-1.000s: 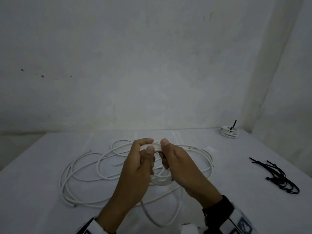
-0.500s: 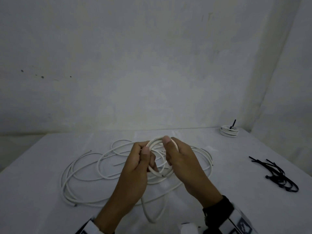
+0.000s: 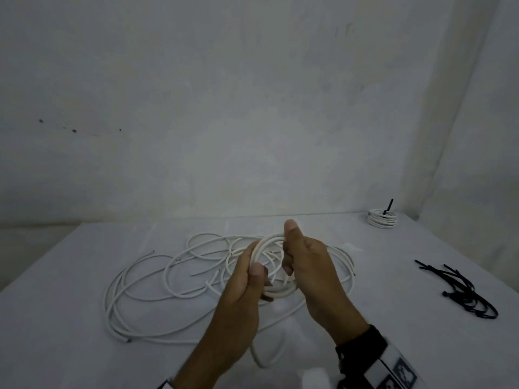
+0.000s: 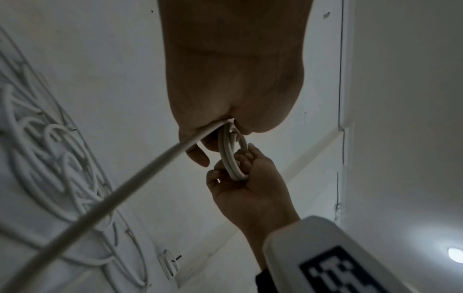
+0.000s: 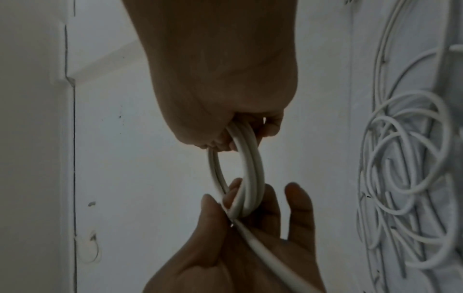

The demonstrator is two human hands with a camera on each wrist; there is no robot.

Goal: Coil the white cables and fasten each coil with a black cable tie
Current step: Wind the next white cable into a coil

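Hands meet above the middle of the bench (image 3: pixel 84 360): the left hand (image 3: pixel 241 287) and the right hand (image 3: pixel 309 265) each have their fingers clamped on opposite sides of a small white cable coil (image 3: pixel 269 248) held off the surface. Loose white cables (image 3: pixel 146 279) sprawl beneath. A tied coil (image 3: pixel 382 219) sits at the far right corner, and black cable ties (image 3: pixel 463 290) lie heaped near the right edge.

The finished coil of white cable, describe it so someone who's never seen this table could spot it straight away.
Start at the white table and look to its far right corner, by the wall. There sits the finished coil, small, tight and alone. Unlike the loose white cables sprawled mid-table and the coil in progress held in both hands, it has a black cable tie sticking up from it.
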